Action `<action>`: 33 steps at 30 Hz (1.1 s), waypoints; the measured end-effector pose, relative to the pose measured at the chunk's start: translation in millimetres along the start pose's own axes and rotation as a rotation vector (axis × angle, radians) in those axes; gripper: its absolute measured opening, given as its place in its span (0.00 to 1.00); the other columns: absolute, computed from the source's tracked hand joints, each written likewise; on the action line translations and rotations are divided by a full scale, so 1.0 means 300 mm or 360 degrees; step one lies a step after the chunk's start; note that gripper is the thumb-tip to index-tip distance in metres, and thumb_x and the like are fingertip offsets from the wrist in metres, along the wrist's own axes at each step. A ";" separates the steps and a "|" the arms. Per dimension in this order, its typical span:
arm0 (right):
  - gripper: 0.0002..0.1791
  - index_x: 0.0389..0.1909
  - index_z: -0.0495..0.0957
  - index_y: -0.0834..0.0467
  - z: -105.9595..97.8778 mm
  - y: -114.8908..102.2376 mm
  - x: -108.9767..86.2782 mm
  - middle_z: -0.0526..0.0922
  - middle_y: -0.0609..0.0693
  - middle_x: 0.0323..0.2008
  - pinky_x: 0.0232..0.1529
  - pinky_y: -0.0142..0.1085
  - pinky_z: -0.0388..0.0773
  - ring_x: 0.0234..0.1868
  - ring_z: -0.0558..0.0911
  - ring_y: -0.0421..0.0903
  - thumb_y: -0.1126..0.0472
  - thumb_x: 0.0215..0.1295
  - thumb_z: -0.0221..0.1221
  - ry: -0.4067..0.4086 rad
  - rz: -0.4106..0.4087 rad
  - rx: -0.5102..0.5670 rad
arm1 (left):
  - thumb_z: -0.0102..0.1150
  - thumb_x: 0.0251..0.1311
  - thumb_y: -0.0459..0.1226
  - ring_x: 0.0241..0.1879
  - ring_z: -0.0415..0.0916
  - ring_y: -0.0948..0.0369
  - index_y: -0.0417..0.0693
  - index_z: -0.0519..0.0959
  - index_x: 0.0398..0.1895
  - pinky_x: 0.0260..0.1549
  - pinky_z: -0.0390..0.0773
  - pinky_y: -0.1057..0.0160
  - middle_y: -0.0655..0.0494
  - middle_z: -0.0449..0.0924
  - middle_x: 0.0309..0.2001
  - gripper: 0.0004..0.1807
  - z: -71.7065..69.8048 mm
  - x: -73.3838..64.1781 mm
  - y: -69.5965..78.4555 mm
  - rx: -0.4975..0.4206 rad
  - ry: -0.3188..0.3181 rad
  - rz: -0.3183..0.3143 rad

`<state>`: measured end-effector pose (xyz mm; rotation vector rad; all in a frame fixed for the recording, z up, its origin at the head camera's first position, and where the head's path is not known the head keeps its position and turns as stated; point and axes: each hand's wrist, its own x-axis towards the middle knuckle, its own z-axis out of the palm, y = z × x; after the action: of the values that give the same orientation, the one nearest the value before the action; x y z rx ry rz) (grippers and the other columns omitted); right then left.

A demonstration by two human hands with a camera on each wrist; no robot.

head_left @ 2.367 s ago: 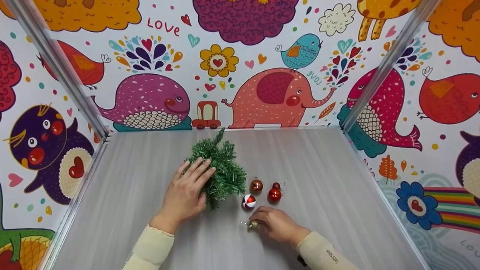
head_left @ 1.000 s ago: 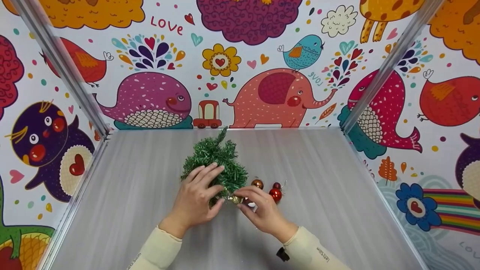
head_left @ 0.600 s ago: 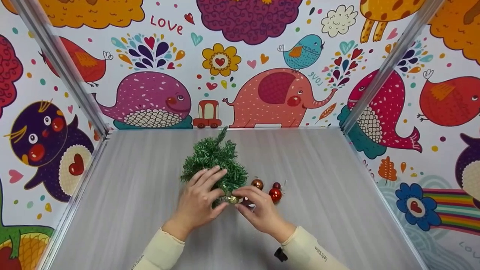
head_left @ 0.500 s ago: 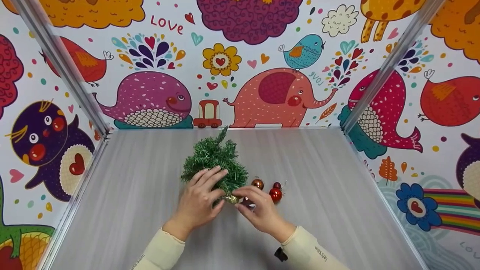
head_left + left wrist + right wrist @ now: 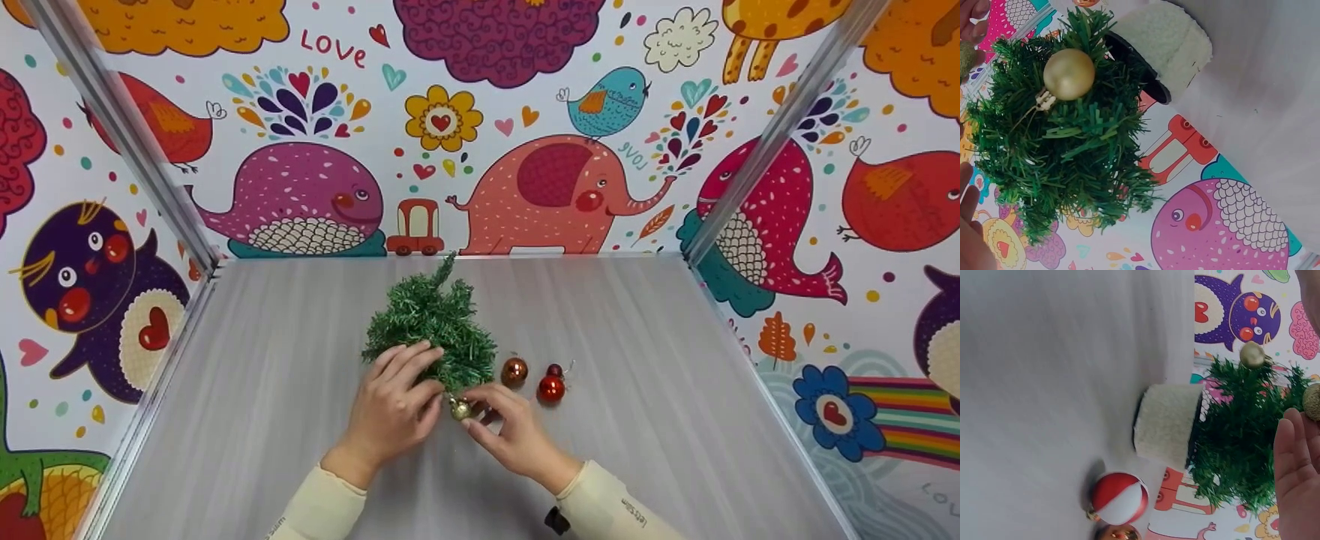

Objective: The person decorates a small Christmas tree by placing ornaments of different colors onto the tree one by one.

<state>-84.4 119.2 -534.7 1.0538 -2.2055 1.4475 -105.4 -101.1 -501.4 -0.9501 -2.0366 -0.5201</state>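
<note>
A small artificial Christmas tree point(image 5: 431, 315) with green tinsel branches stands mid-table in the head view. My right hand point(image 5: 521, 435) pinches a glittery gold bauble point(image 5: 460, 409) between thumb and fingers, close to the lower branches. My left hand point(image 5: 394, 401) rests against the front of the tree with its fingers stretched over the branches, thumb and forefinger near the bauble's top. In the left wrist view a smooth gold bauble point(image 5: 1069, 74) hangs on the branches, and the tree's base is a pale fuzzy pot point(image 5: 1162, 48).
Right of the tree lie a copper bauble point(image 5: 514, 372), a shiny red bauble point(image 5: 551, 388) and a smaller dark red one point(image 5: 554, 370). The red-and-white bauble point(image 5: 1120, 498) shows beside the pot in the right wrist view. Printed walls point(image 5: 300, 199) enclose the grey table point(image 5: 637, 322).
My right hand has brought the glittery gold bauble from the table to the tree, then drawn it slightly nearer me and turned it. My left hand has shifted lower on the tree.
</note>
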 end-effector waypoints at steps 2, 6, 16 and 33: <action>0.19 0.49 0.78 0.67 0.001 -0.028 0.011 0.82 0.59 0.42 0.27 0.40 0.83 0.32 0.83 0.53 0.77 0.56 0.66 0.0003 -0.0008 0.0015 | 0.66 0.44 0.35 0.59 0.75 0.49 0.48 0.84 0.24 0.58 0.68 0.49 0.48 0.81 0.55 0.02 -0.001 -0.004 0.002 0.0021 0.0000 0.0014; 0.19 0.47 0.78 0.69 -0.008 -0.069 0.028 0.81 0.60 0.40 0.27 0.38 0.82 0.32 0.82 0.52 0.80 0.53 0.65 0.0011 0.0011 0.0028 | 0.66 0.44 0.35 0.58 0.75 0.50 0.47 0.84 0.23 0.57 0.69 0.49 0.48 0.82 0.53 0.01 -0.004 -0.013 0.000 0.0042 -0.0008 0.0043; 0.17 0.47 0.78 0.68 -0.009 -0.066 0.022 0.82 0.60 0.42 0.29 0.45 0.83 0.33 0.82 0.54 0.78 0.55 0.65 -0.0063 0.0089 0.0034 | 0.66 0.44 0.35 0.51 0.78 0.52 0.48 0.83 0.22 0.55 0.72 0.51 0.51 0.83 0.46 0.02 -0.005 -0.026 -0.009 0.0042 -0.0063 0.0021; 0.14 0.49 0.80 0.54 0.028 0.021 0.012 0.81 0.45 0.43 0.30 0.34 0.80 0.39 0.79 0.41 0.66 0.62 0.67 0.0054 -0.0024 -0.0241 | 0.66 0.46 0.33 0.35 0.78 0.55 0.49 0.82 0.24 0.44 0.77 0.53 0.56 0.81 0.32 0.02 0.010 -0.003 0.007 -0.0007 0.0007 -0.0030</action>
<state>-90.1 111.7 -540.5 0.9857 -2.2384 1.2603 -104.8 -98.3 -503.8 -0.9324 -2.0432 -0.5364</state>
